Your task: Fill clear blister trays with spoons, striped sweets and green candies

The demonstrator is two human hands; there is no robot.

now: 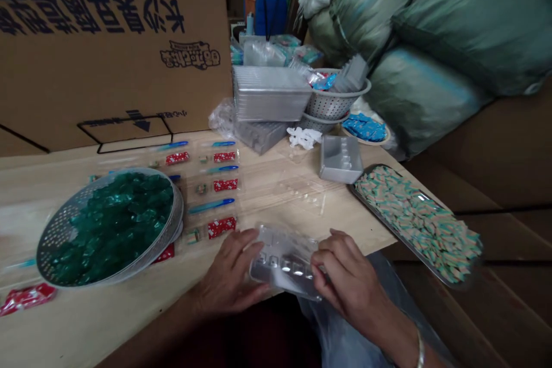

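Observation:
Between my two hands, at the table's front edge, is a clear plastic tray with small moulded hollows. My left hand grips its left end, thumb below and fingers on top. At the right end my right hand has its fingers curled round the rim. Left of the tray lie filled clear trays, each with a blue stick-like piece, a red patterned packet and a small striped piece. More clear trays lie flat beyond my hands, hard to make out against the wood.
A white colander of green glossy pieces stands at left. To the right is a metal tray of striped pieces. Stacked clear trays, a grey basket and blue packets sit behind. A large carton walls the back left.

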